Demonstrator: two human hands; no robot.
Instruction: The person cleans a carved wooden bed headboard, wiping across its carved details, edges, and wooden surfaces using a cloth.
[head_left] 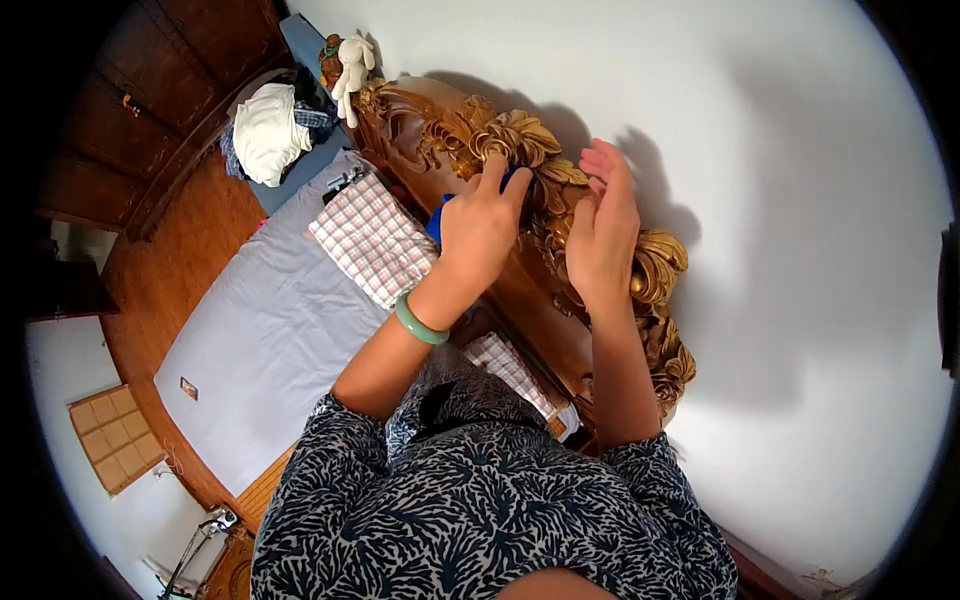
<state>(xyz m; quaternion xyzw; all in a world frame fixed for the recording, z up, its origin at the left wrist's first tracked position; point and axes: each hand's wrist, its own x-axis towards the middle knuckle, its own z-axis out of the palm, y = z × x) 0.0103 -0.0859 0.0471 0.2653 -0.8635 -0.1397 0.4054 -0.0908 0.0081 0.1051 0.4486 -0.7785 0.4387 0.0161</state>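
Bunching under the left hand (480, 225), a blue cloth (434, 226) lies against the carved headboard (540, 315); part-bent fingers hold it, likely pinning it to uneven relief. Right hand (603, 240) loosely open, empty, beside gilt leaves (660, 262), perhaps for balance.

Counting one carved headboard (562, 335), one bed (250, 330), two checked pillows (368, 235), one white plush toy (353, 72), one small brown figurine (329, 60), one green bangle (412, 322), one small card (189, 388) on the bed, one white garment (268, 138) on a pile. Showing blue cloth (434, 224) in two patches, partly hidden, too covered to tell whether one piece or two.
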